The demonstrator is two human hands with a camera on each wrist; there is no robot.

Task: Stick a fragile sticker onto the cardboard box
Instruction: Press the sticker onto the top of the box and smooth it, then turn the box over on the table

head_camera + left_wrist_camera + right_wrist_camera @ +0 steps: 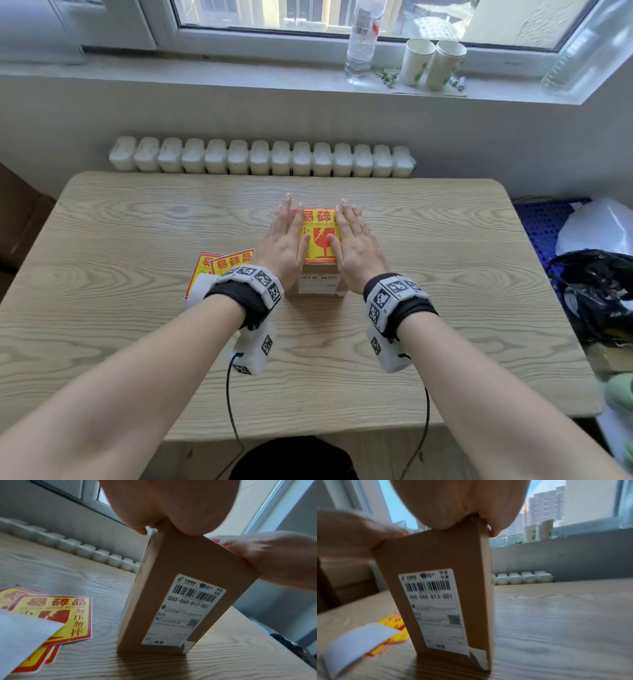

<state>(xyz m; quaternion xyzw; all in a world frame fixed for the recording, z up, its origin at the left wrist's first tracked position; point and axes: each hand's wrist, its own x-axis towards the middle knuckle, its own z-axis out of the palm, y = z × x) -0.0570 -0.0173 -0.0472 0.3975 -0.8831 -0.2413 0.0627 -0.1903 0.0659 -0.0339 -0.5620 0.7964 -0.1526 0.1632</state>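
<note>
Wood-grain table (137, 342) under window, radiator (260, 156) behind, paper cups (431, 61) and bottle (363, 37) on sill. Cardboard box (318, 284) at table center, fragile sticker (317, 236) on its top; left hand (284, 240) and right hand (356, 243) flat on sticker w/ fingers straight, pressing down side by side, nothing pinched. Spare stickers (56, 615) just left of box, white backing sheet (22, 639) over them; shipping label (185, 609) on box's near face.

pale wood-grain table (445, 325), cardboard box (318, 284) standing near its middle, loose fragile stickers (229, 262) and a white backing sheet (22, 639) just left of it
</note>
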